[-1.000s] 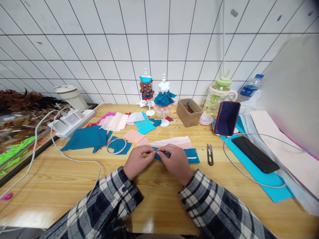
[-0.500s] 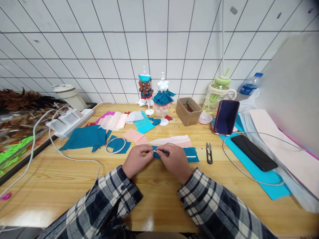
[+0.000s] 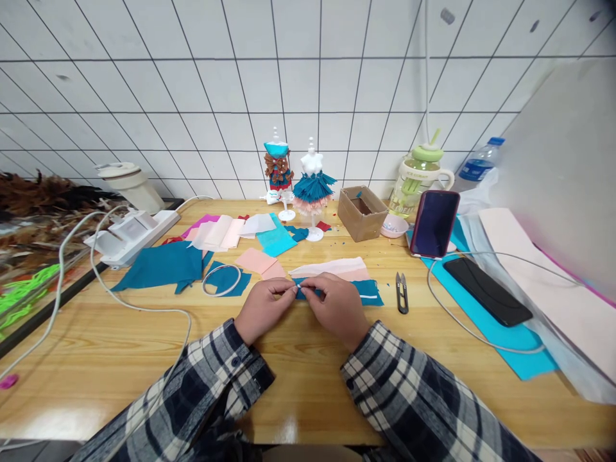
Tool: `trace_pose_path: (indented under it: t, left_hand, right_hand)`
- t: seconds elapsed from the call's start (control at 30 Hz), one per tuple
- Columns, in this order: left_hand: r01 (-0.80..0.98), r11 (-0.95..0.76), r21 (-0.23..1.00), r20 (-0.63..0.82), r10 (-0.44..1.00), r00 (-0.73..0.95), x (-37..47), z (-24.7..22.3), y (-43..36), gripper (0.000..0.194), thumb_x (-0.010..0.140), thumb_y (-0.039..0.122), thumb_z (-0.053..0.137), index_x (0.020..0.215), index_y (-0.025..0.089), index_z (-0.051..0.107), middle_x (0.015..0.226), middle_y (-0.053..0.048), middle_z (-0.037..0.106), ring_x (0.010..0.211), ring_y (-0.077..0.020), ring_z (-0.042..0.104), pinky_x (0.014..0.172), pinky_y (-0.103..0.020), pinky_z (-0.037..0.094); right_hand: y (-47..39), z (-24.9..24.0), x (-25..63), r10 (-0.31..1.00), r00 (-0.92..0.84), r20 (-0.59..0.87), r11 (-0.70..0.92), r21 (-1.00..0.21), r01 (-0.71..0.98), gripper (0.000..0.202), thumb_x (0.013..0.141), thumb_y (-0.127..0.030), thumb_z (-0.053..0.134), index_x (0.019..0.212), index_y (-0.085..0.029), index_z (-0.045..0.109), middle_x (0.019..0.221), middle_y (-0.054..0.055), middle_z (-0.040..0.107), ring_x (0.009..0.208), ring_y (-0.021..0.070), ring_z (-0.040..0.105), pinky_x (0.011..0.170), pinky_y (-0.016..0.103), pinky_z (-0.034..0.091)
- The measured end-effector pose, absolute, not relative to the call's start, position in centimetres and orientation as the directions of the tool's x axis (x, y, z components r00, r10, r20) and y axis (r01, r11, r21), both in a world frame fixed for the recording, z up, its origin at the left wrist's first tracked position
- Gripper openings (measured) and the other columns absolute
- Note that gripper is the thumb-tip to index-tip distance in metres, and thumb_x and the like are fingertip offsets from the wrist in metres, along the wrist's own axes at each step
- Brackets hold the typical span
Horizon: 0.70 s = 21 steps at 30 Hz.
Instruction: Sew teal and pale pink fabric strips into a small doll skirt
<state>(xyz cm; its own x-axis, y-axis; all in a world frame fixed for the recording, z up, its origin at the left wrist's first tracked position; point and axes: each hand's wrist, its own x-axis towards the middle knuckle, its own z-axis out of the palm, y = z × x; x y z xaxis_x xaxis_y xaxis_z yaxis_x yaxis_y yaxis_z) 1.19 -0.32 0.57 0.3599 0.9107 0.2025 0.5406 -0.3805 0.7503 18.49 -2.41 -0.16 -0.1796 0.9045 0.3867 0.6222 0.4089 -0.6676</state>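
My left hand [image 3: 264,308] and my right hand [image 3: 337,307] meet just in front of the dolls' stands, thumbs and forefingers pinched together. Between the fingertips shows a small bit of narrow white strip, which looks like tape. Beneath them lies a teal piece of cloth [image 3: 375,289], partly hidden by the right hand. Along its right part runs a white strip [image 3: 369,297]. Pale pink cloth [image 3: 344,268] is just behind the teal piece. Thread snips [image 3: 402,294] rest to the right of my right hand.
Two small dress forms [image 3: 312,186] stand at the back beside a cardboard box [image 3: 362,215]. On the left are cloth scraps [image 3: 163,266], a ring [image 3: 221,281] and a power strip [image 3: 135,237]. A propped phone [image 3: 435,223], a black phone [image 3: 487,292] and a cable occupy the right.
The view has shifted slightly. Both hands stay pinched at nearly the same spot on the teal cloth, with only slight finger movement.
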Motion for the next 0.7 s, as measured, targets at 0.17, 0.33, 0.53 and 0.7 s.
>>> trace_pose_path:
  t: [0.17,0.33,0.53,0.7]
  left_hand:
    - [0.553,-0.359,0.752,0.197,0.923,0.332,1.19,0.37,-0.32,0.030,0.086,0.035,0.052,0.072,0.016,0.072,0.072,-0.002,0.073,0.067,-0.0161,0.064,0.062,-0.023,0.048]
    - [0.543,-0.385,0.747,0.214,0.911,0.352,1.34,0.33,-0.45,0.029,0.086,0.033,0.052,0.073,0.017,0.072,0.076,-0.003,0.074,0.069,-0.0161,0.064,0.064,-0.023,0.048]
    - [0.536,-0.404,0.741,0.216,0.900,0.379,1.54,0.29,-0.67,0.027,0.086,0.030,0.052,0.075,0.018,0.073,0.076,-0.002,0.074,0.069,-0.0151,0.064,0.066,-0.023,0.048]
    - [0.559,-0.385,0.734,0.210,0.912,0.353,1.60,0.13,-0.76,0.024,0.085,0.027,0.053,0.075,0.020,0.074,0.077,-0.001,0.074,0.070,-0.0152,0.065,0.067,-0.023,0.049]
  right_hand:
    - [-2.55,-0.20,18.38,0.892,-0.166,0.420,0.426,-0.662,0.616,0.014,0.088,-0.024,0.058,0.098,-0.023,0.068,0.094,0.001,0.071,0.086,0.0153,0.064,0.075,0.025,0.046]
    - [-2.48,-0.22,18.31,0.896,-0.184,0.404,0.423,-0.649,0.632,0.010,0.087,-0.023,0.059,0.091,-0.022,0.069,0.089,0.002,0.070,0.084,0.0156,0.063,0.074,0.026,0.045]
    - [-2.53,-0.18,18.27,0.907,-0.173,0.384,0.395,-0.634,0.665,0.009,0.086,-0.023,0.059,0.089,-0.022,0.068,0.087,0.001,0.070,0.081,0.0159,0.062,0.072,0.026,0.044]
    - [-2.74,0.12,18.26,0.904,-0.190,0.382,0.397,-0.591,0.702,0.009,0.086,-0.022,0.058,0.087,-0.023,0.067,0.088,0.001,0.070,0.084,0.0163,0.062,0.074,0.026,0.043]
